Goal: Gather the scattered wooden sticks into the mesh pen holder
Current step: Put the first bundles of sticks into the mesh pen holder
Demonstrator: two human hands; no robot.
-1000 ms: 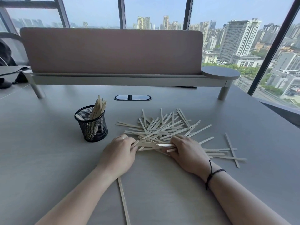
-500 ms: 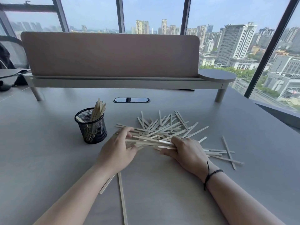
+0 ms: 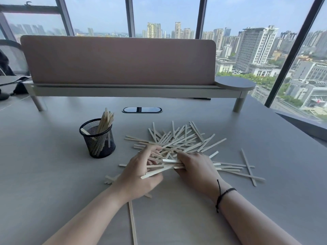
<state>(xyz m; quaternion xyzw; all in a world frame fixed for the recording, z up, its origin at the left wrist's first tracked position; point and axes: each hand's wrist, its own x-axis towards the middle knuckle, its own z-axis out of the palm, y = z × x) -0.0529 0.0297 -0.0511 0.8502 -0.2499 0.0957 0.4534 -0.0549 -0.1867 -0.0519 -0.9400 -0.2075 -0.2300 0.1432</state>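
Nearest, at six o'clock, a lone stick (image 3: 132,225) lies on the grey desk (image 3: 53,191) pointing away from the viewer, its far end running under the left wrist. Just beyond it the left hand (image 3: 139,172) and the right hand (image 3: 194,169) are close together, almost touching, each with fingers curled round opposite ends of a small bundle of sticks (image 3: 164,167) drawn from the near edge of the heap. The main pile of wooden sticks (image 3: 178,138) fans out past the fingertips toward twelve and one o'clock, with a few strays (image 3: 247,167) crossed at three o'clock. The mesh pen holder (image 3: 97,137) stands upright at ten o'clock, well apart from the pile, with some sticks leaning inside it. These sticks look light, thin and stiff, smooth enough to slide over one another, so a loose handful would likely splay or shed pieces; squaring them parallel and pinching near the middle should keep them together. Being flat on the desk, single ones may need a fingernail under one end. Farther back sit a cable port (image 3: 142,109) and a pink divider (image 3: 120,59).
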